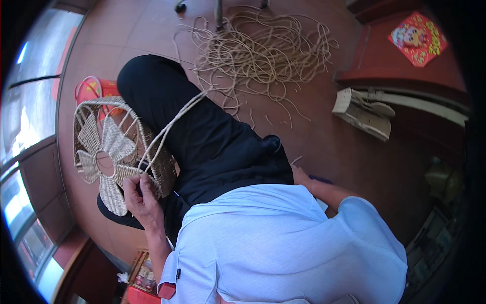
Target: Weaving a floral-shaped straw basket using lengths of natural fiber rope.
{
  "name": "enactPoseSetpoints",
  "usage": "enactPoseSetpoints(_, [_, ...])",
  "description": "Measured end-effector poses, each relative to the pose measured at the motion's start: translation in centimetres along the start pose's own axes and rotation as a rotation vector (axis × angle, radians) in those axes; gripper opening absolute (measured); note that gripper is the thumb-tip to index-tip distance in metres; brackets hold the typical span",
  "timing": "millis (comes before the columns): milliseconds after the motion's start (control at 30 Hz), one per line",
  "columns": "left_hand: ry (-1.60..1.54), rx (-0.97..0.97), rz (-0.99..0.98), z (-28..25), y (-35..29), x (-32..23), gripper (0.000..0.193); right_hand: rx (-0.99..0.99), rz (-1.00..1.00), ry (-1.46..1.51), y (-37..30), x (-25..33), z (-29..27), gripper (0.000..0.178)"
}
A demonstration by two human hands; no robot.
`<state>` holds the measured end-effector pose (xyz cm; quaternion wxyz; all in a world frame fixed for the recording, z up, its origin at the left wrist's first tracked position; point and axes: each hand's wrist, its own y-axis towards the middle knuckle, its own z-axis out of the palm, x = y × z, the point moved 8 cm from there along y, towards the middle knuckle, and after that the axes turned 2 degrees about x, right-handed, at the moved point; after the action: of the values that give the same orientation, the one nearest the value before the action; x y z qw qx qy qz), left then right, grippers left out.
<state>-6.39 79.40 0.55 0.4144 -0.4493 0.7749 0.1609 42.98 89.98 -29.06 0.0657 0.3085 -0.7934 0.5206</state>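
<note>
A woven basket (164, 169) of pale twisted cord on a frame rests against my left leg, its flower-shaped side facing up. Several petals (119, 139) are filled with tight weaving around an open round centre. My left hand (140, 200) is closed in a pinch at the edge of a petal, where the working cord (169, 129) meets the weave. From there the doubled strands run up across my black trousers toward the floor. My right hand (302, 176) is low beside my right thigh, its fingers mostly hidden; a short cord end (296, 160) shows beside it.
A large tangled heap of cord (263, 48) lies on the reddish floor ahead, with short offcuts around it. A red bucket (93, 87) stands behind the basket. To the right are a cardboard box (362, 114) and a red diamond-shaped decoration (418, 39). Glass panels line the left.
</note>
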Motion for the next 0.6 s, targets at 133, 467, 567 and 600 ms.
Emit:
enactPoseSetpoints(133, [0.022, 0.001, 0.016, -0.1, -0.1, 0.0, 0.018, -0.002, 0.022, -0.061, 0.7, -1.0, 0.3, 0.049])
enactPoseSetpoints(467, [0.121, -0.026, 0.129, -0.4, -0.1, -1.9, 0.014, -0.008, 0.039, -0.194, 3.5, -3.8, -3.3, 0.039])
enactPoseSetpoints(567, [0.139, -0.024, 0.148, -0.4, 0.0, -2.6, 0.012, -0.019, 0.038, -0.221, 4.2, -4.4, -4.7, 0.036])
enactPoseSetpoints(600, [0.144, -0.025, 0.173, -0.4, 0.0, -3.0, 0.012, -0.021, 0.038, -0.231, 4.4, -4.6, -5.1, 0.035])
